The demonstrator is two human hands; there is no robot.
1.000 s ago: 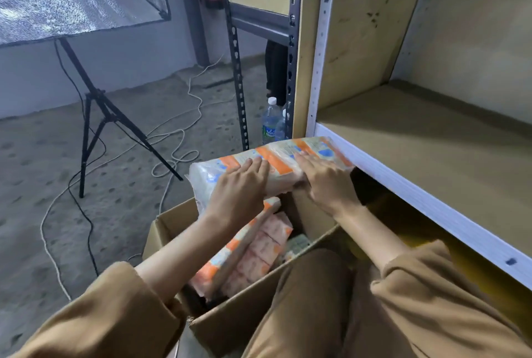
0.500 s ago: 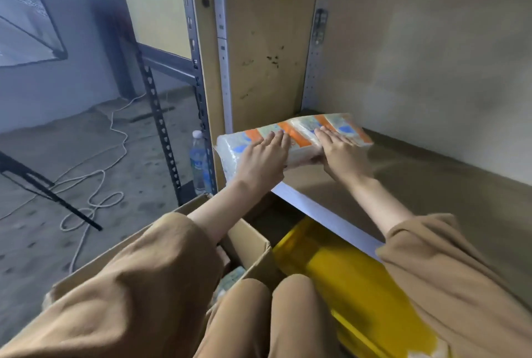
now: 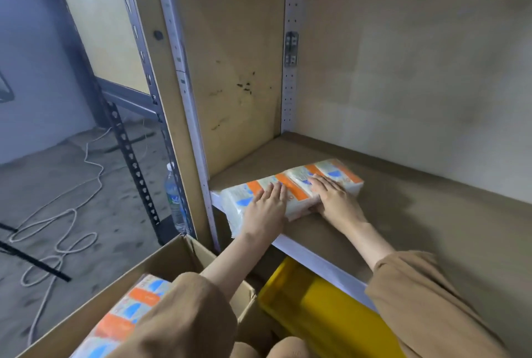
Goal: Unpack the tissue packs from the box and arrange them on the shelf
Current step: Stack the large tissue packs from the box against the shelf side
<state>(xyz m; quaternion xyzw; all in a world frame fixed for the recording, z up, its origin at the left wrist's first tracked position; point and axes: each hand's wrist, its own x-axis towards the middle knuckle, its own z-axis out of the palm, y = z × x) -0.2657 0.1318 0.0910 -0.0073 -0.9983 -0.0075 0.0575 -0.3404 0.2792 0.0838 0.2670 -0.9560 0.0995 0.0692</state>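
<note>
The shelf (image 3: 431,213), a brown board with a white front edge between pale perforated uprights, fills the centre and right of the frame. The open cardboard box (image 3: 161,265) sits at the lower left, below the shelf's front edge, and a second tissue pack (image 3: 129,314) lies inside it, partly hidden by a brown sleeve (image 3: 184,317). A glossy yellow object (image 3: 316,314) lies at the bottom centre, under the shelf edge and just right of the box. The tissue pack (image 3: 299,182), white with orange and blue patches, lies flat on the shelf at mid-frame, its near left corner hanging over the front edge. Both hands rest released on top of it, fingers straight: the left hand (image 3: 266,208) on its left half, the right hand (image 3: 334,199) on its right half, thumb down along the near side. At the left a water bottle (image 3: 172,196) stands on the floor by the upright, and a pale cable (image 3: 72,213) loops across the floor
</note>
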